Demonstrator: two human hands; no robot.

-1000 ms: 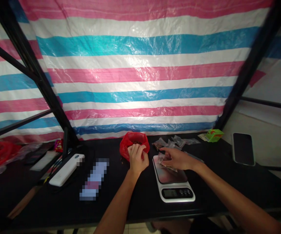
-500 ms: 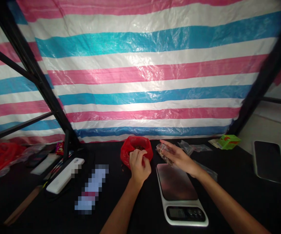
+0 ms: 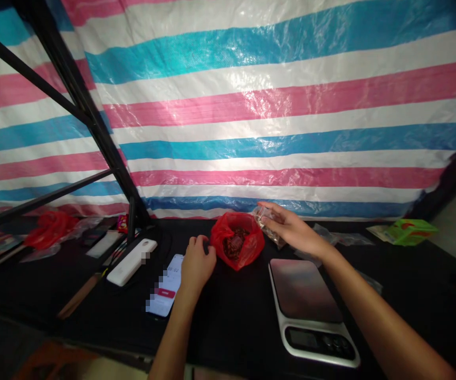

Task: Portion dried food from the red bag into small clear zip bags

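Just right of the red bag (image 3: 218, 237), my right hand (image 3: 291, 224) clasps a clear, possibly unsealed pouch (image 3: 263, 217), best steadied upright; left, my left hand (image 3: 197, 264) hovers empty, loosely parted.

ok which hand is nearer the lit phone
Left: the left hand is just right of the phone; the right hand is farther off, past the red bag, holding a clear bag.
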